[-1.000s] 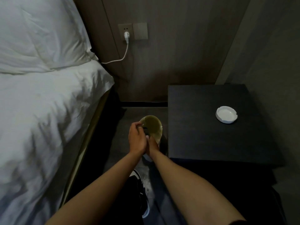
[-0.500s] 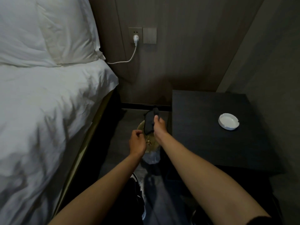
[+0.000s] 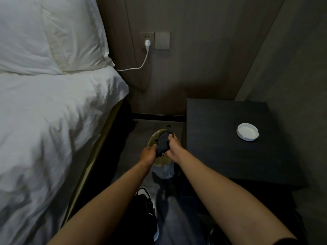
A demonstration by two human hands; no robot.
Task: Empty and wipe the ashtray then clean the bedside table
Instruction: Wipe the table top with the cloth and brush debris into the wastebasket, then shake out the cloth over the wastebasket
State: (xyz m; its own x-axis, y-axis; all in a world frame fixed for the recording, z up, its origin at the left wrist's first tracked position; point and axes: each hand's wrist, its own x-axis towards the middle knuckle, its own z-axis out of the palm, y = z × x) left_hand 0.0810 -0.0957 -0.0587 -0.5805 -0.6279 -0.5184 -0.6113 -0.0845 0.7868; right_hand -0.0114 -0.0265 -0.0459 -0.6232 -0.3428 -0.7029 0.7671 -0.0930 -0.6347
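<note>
A white round ashtray [image 3: 247,132] sits on the dark bedside table [image 3: 221,144], toward its right side, with nothing visible inside. Both my hands are low over a small yellow-green bin [image 3: 153,138] on the floor, left of the table. A dark cloth [image 3: 163,143] hangs between them. My right hand [image 3: 173,147] grips the cloth's upper part. My left hand [image 3: 147,153] holds its lower left edge. The bin's contents are hidden by the cloth and hands.
A bed with white duvet [image 3: 53,121] and pillows [image 3: 53,36] fills the left. A white charger [image 3: 147,43] is plugged into the wall socket, its cable running to the bed. A clear plastic bag [image 3: 163,171] hangs below the bin. My shoe [image 3: 146,200] is on the floor.
My right hand lifted the dark cloth out over the bin, and my left hand has moved in and taken its lower edge. The view shifted slightly.
</note>
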